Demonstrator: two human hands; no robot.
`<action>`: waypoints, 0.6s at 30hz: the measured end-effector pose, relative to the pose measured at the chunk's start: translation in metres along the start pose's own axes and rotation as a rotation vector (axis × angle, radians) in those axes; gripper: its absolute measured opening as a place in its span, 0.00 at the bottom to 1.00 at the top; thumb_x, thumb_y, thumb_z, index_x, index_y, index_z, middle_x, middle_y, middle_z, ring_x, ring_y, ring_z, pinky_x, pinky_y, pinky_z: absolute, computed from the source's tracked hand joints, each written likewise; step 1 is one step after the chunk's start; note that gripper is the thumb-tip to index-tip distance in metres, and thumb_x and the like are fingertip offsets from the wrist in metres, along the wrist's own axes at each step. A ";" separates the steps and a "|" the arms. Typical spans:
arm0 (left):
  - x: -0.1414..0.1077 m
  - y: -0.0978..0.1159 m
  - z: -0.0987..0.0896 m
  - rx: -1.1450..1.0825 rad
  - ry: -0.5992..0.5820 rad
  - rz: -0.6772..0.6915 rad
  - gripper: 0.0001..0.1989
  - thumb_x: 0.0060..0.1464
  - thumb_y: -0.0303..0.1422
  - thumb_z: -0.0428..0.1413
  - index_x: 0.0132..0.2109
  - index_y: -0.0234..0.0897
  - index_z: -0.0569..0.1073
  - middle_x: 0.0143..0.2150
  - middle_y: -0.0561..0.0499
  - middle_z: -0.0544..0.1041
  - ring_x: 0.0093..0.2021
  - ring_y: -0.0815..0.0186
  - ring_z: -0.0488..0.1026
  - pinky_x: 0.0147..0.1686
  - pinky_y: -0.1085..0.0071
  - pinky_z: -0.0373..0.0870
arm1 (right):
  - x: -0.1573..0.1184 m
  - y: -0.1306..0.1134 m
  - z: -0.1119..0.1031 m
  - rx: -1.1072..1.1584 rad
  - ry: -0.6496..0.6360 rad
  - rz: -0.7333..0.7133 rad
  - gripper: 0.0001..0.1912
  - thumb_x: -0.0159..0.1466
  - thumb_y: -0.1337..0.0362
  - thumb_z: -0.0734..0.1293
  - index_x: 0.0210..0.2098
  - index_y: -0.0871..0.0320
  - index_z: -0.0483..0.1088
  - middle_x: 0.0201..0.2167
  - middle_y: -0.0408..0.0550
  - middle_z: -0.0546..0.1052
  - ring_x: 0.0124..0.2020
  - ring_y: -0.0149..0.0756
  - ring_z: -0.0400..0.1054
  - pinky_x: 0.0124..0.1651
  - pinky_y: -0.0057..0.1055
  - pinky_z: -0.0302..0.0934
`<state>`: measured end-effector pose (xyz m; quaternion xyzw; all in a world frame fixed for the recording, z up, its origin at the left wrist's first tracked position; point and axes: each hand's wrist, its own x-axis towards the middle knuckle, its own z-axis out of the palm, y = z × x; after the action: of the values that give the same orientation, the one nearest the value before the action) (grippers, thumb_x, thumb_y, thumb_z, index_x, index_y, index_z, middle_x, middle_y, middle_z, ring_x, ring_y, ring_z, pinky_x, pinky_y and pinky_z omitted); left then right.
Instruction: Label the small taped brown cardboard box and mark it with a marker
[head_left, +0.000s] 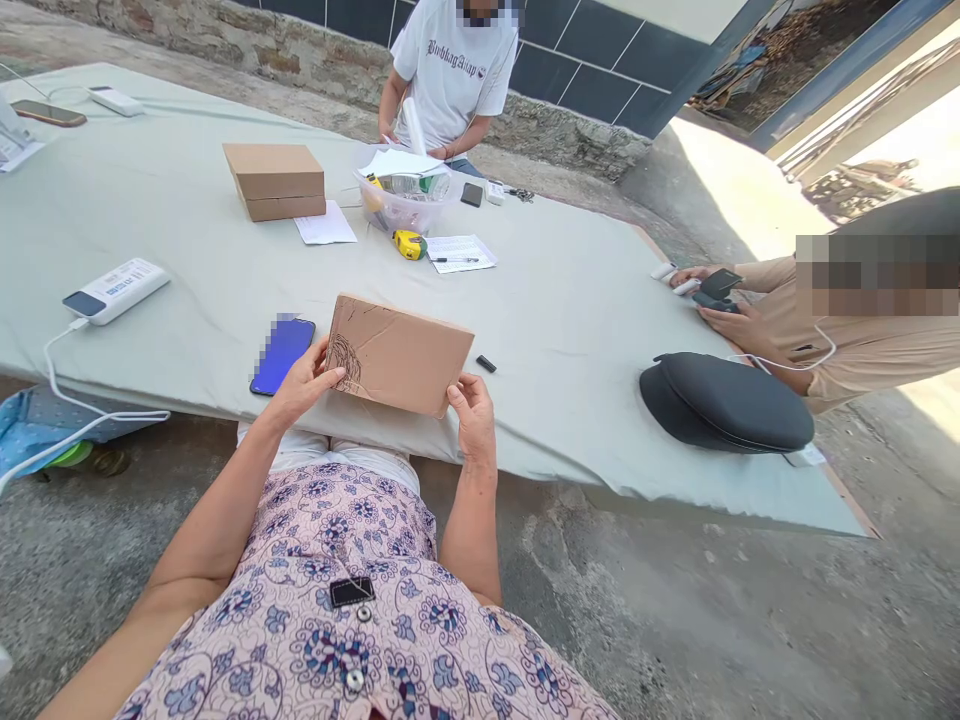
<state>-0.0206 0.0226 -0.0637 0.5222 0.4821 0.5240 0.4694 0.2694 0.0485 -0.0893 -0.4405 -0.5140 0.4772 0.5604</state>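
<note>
I hold a flat brown cardboard box (pixel 401 355) tilted up over the near edge of the cloth-covered table (pixel 570 300). My left hand (pixel 304 382) grips its left end, thumb on the face beside a dark scribbled drawing. My right hand (pixel 472 412) grips the lower right corner. A phone with a blue screen (pixel 283 354) lies flat just left of the box. A small black piece (pixel 486 364) lies on the cloth to the right.
Two stacked cardboard boxes (pixel 275 180), a clear tub of items (pixel 405 200), a yellow tape measure (pixel 409 244) and papers with a pen (pixel 459 254) lie farther back. A white power bank (pixel 116 290) sits left; a dark cap (pixel 726 402) right. Two other people sit at the table.
</note>
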 end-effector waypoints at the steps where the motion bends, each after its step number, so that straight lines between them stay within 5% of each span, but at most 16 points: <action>1: 0.000 -0.001 -0.001 -0.003 0.006 -0.003 0.35 0.54 0.43 0.65 0.66 0.40 0.68 0.67 0.42 0.73 0.69 0.47 0.67 0.68 0.54 0.66 | 0.000 0.001 -0.001 -0.009 0.022 0.007 0.25 0.57 0.42 0.73 0.43 0.53 0.71 0.46 0.51 0.81 0.48 0.42 0.75 0.51 0.40 0.72; 4: 0.001 -0.004 -0.002 -0.037 -0.003 0.014 0.35 0.51 0.42 0.68 0.64 0.41 0.70 0.64 0.41 0.75 0.67 0.47 0.69 0.65 0.54 0.69 | 0.001 0.001 -0.003 -0.063 0.087 0.013 0.26 0.59 0.39 0.70 0.44 0.53 0.70 0.45 0.48 0.79 0.45 0.39 0.73 0.46 0.36 0.71; 13: -0.003 0.010 0.002 -0.002 -0.033 0.066 0.42 0.47 0.33 0.68 0.68 0.46 0.62 0.65 0.42 0.71 0.66 0.50 0.68 0.68 0.55 0.64 | -0.010 -0.019 -0.001 -0.190 0.040 -0.002 0.40 0.65 0.32 0.58 0.66 0.51 0.63 0.62 0.56 0.73 0.57 0.46 0.71 0.50 0.39 0.71; 18: -0.006 0.018 0.008 0.002 0.019 0.039 0.44 0.49 0.49 0.68 0.67 0.44 0.57 0.65 0.40 0.69 0.63 0.48 0.70 0.58 0.58 0.71 | -0.009 -0.016 0.000 -0.218 0.020 0.042 0.36 0.66 0.37 0.62 0.66 0.49 0.64 0.56 0.52 0.77 0.55 0.43 0.72 0.52 0.37 0.70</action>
<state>-0.0126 0.0148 -0.0467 0.5270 0.4766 0.5376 0.4540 0.2701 0.0371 -0.0750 -0.5145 -0.5479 0.4256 0.5040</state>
